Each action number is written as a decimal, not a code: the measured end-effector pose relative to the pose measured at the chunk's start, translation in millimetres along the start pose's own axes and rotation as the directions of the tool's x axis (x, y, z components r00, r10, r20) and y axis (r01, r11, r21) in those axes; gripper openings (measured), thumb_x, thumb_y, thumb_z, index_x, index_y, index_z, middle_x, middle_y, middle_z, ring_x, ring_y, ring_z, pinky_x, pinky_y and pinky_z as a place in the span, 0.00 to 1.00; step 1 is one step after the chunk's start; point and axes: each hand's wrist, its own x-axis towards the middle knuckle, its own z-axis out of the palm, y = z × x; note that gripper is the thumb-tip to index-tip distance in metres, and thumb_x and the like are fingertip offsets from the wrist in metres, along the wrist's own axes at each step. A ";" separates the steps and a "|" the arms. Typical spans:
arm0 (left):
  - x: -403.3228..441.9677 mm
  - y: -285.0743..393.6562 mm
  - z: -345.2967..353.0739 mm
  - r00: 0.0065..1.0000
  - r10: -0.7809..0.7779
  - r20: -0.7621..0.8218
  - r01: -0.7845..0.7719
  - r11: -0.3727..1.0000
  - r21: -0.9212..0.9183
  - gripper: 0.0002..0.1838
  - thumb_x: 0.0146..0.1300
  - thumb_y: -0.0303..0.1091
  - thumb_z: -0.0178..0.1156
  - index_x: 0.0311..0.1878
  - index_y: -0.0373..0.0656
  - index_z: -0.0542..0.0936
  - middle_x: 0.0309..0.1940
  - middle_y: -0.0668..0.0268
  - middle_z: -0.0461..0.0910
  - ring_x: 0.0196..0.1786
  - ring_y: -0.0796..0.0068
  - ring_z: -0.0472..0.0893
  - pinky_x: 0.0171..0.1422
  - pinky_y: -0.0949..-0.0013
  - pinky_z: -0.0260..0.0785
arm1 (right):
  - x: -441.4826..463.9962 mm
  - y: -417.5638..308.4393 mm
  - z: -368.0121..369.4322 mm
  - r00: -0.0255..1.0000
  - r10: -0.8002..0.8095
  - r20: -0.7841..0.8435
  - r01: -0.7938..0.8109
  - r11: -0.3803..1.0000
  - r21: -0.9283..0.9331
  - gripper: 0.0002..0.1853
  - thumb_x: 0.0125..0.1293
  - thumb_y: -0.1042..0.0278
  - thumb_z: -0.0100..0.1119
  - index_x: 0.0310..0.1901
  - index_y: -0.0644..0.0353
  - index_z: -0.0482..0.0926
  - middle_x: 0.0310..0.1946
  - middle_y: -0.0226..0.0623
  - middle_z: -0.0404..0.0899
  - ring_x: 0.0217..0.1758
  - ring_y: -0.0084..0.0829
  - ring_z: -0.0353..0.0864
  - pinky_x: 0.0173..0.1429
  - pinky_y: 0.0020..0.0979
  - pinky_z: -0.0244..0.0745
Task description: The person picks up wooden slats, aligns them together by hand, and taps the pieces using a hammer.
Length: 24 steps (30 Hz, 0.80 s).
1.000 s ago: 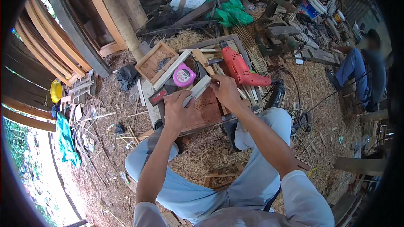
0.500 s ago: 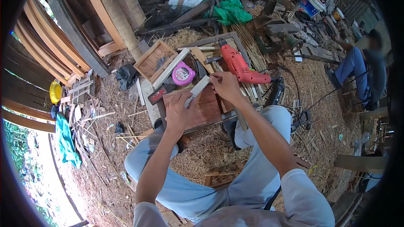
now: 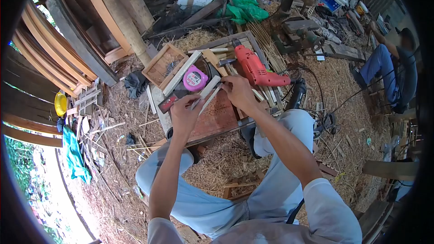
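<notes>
A pale wooden strip (image 3: 210,86) slants between my two hands above the reddish-brown board (image 3: 212,119) on my low worktable. My left hand (image 3: 183,112) is closed in a pinch on its lower end. At the upper end, my right hand (image 3: 239,94) has its fingers closed around the tip. Just below the strip runs a second thin light edge; whether it is a separate piece I cannot tell. Beyond my left hand sits a pink tape measure (image 3: 194,79). A red and black tool (image 3: 168,103) lies beside that hand, partly covered.
A red power drill (image 3: 256,65) lies at the table's right, near a black-handled tool (image 3: 297,94). A wooden box (image 3: 165,65) with nails stands at the back left. Shavings and scraps cover the ground. Another person (image 3: 391,70) sits at the far right.
The strip has turned in my hands, so its broad face no longer shows as before. My left hand has shifted slightly, its fingers drawn into a tighter pinch.
</notes>
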 end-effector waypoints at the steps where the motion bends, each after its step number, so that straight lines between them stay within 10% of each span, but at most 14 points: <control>1: 0.1 2.1 -1.0 1.000 0.002 0.003 -0.002 1.000 0.002 0.14 0.54 0.33 0.69 0.41 0.36 0.84 0.32 0.55 0.84 0.35 0.68 0.85 0.45 0.69 0.75 | 0.5 -0.5 0.9 1.000 0.002 -0.004 -0.002 1.000 0.012 0.10 0.56 0.73 0.64 0.41 0.63 0.82 0.32 0.48 0.80 0.36 0.45 0.81 0.42 0.40 0.74; 10: 0.7 3.3 -2.7 0.999 -0.033 0.018 0.032 0.998 0.056 0.13 0.55 0.33 0.68 0.41 0.35 0.83 0.31 0.58 0.85 0.33 0.74 0.84 0.42 0.72 0.74 | 1.2 -0.8 -0.1 1.000 -0.013 0.021 0.014 0.999 -0.041 0.09 0.56 0.72 0.65 0.39 0.61 0.83 0.30 0.46 0.79 0.35 0.44 0.80 0.41 0.39 0.73; 18: 12.3 -13.1 -14.6 0.970 -0.230 0.077 0.241 0.883 -0.402 0.12 0.61 0.29 0.64 0.45 0.33 0.81 0.34 0.66 0.82 0.36 0.82 0.78 0.43 0.79 0.70 | 6.7 6.7 -1.1 0.996 0.049 0.076 -0.057 0.992 0.112 0.06 0.56 0.72 0.64 0.37 0.60 0.83 0.32 0.47 0.82 0.37 0.49 0.82 0.42 0.44 0.75; 24: 9.0 -6.4 -12.4 0.977 -0.183 0.108 0.205 0.948 -0.243 0.14 0.59 0.30 0.65 0.46 0.31 0.81 0.36 0.63 0.83 0.38 0.83 0.80 0.46 0.79 0.72 | 5.4 -4.2 -6.2 0.988 0.090 0.123 -0.084 0.995 -0.053 0.07 0.57 0.70 0.65 0.37 0.59 0.84 0.32 0.45 0.83 0.36 0.47 0.82 0.42 0.42 0.75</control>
